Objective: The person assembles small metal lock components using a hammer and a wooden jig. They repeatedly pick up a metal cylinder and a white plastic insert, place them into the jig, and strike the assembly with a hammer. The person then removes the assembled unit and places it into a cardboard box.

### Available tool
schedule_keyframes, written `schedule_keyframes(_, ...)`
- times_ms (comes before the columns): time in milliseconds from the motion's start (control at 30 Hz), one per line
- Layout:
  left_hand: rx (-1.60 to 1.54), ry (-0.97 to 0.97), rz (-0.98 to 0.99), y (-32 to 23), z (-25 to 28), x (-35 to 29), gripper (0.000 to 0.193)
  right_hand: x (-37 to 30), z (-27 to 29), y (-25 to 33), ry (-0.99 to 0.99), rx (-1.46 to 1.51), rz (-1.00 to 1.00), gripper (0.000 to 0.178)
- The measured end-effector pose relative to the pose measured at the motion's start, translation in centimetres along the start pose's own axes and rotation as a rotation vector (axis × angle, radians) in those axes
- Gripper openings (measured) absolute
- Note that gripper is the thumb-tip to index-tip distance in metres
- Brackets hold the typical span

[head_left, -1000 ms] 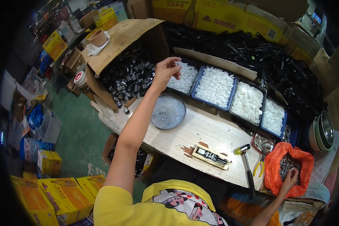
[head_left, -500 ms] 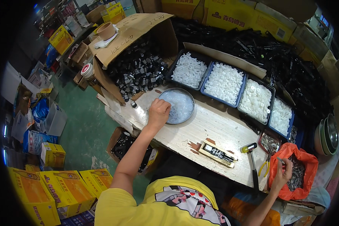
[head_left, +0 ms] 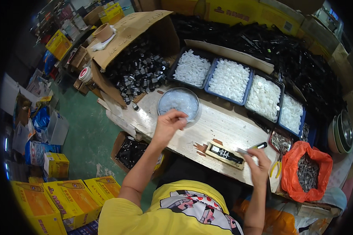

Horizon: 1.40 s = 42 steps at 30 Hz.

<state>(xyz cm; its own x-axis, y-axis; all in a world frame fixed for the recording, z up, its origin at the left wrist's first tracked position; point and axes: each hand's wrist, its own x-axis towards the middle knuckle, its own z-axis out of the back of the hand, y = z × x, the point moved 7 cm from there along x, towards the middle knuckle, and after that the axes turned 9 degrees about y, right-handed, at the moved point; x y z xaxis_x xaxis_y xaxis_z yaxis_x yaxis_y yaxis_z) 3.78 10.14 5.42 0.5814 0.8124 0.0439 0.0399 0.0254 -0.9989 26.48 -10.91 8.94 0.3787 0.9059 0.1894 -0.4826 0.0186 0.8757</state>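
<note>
My left hand [head_left: 170,124] is closed in a pinch at the near rim of a round metal bowl [head_left: 197,111] full of small clear pieces. What its fingertips hold is too small to make out. My right hand [head_left: 257,162] pinches a small grey metal piece [head_left: 242,151] over the right end of a wooden fixture [head_left: 222,161]. In that fixture lies a black part [head_left: 232,156] with metal bits. Behind the right hand, a hammer [head_left: 260,145] is partly hidden. Yellow-handled pliers [head_left: 275,169] lie to its right.
An orange-red bag [head_left: 289,176] of grey metal pieces stands at the right. Blue and black trays [head_left: 228,102] of white plastic parts line the table's back. A cardboard box [head_left: 131,29] spills black and metallic parts at the left. Black parts [head_left: 259,43] are heaped behind.
My right hand has moved left from the orange-red bag to the wooden fixture, carrying a grey metal piece. My left hand has lifted out of the bowl to its near rim.
</note>
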Motion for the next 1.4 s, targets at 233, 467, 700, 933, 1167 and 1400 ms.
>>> schedule_keyframes(233,-0.431,0.290,0.118,-0.6,-8.2,-1.8,0.010,1.9,-2.7,1.9,0.029,0.087,0.102,0.015)
schedule_keyframes(467,-0.269,0.341,0.038,-1.0,-10.2,-2.2,0.012,1.2,-2.7,0.7,0.076,0.216,-0.038,0.014)
schedule_keyframes(700,0.312,0.445,-0.510,-4.1,-12.2,-3.4,0.015,-0.2,-3.4,-1.7,0.159,0.640,-0.330,0.014)
schedule_keyframes(933,0.579,0.402,-0.431,-1.8,-13.1,-3.0,0.028,-3.7,-0.5,-5.9,0.010,0.624,-0.480,0.013)
schedule_keyframes(1167,0.709,0.388,-0.328,1.0,-14.6,-3.1,0.030,-4.5,-0.6,-7.2,0.016,0.551,-0.617,0.010)
schedule_keyframes(1400,0.713,0.374,-0.314,1.2,-14.6,-3.1,0.031,-3.7,-1.8,-6.7,0.049,0.500,-0.579,0.008)
